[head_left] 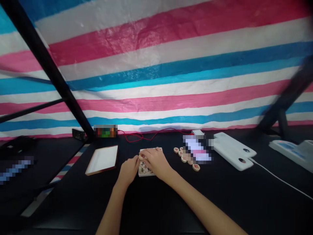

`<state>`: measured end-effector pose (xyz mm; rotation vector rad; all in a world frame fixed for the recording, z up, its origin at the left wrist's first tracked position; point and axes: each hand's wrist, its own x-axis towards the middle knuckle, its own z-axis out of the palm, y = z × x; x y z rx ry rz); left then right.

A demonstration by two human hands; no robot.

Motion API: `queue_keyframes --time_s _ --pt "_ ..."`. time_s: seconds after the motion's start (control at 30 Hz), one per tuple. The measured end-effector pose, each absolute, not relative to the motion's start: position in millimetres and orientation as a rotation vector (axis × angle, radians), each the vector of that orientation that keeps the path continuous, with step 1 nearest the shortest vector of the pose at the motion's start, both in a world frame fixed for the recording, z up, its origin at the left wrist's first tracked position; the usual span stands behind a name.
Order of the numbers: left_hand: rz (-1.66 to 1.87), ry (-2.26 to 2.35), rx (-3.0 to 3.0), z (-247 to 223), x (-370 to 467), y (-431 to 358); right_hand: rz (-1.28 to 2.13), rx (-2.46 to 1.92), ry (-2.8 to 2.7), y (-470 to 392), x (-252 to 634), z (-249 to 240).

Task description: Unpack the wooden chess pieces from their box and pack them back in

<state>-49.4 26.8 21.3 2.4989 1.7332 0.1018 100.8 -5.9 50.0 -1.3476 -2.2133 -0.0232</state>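
Observation:
A small white box (146,175) holding round wooden chess pieces with black and red characters lies in front of me. Over its upper right part is my right hand (156,161), its fingers curled round a red-marked piece (141,157) at the upper left corner. My left hand (129,169) is at the box's left edge, fingers closed and fingertips at that same corner; what they hold, if anything, is hidden. Several loose red-marked pieces (196,167) lie on the black surface to the right of the box.
An open box lid (102,160) with a white inside lies at the left. Behind are a red cable (133,141) and a small blurred device (105,131). To the right are a blurred phone (198,150), a white device (232,150) with a cord, and a white power strip (292,153).

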Motion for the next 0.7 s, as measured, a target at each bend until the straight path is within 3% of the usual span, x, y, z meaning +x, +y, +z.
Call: queue_keyframes --time_s 0.17,0.47,0.7 --pt "0.153 1.72 2.503 19 -52 26 -0.18 -1.467 -2.246 3 86 47" --pt "0.238 1.702 2.536 14 -55 26 0.007 -1.491 -2.106 -7 118 58" --pt "0.271 1.712 2.534 9 -54 28 -0.03 -1.424 -2.315 -13 104 49"
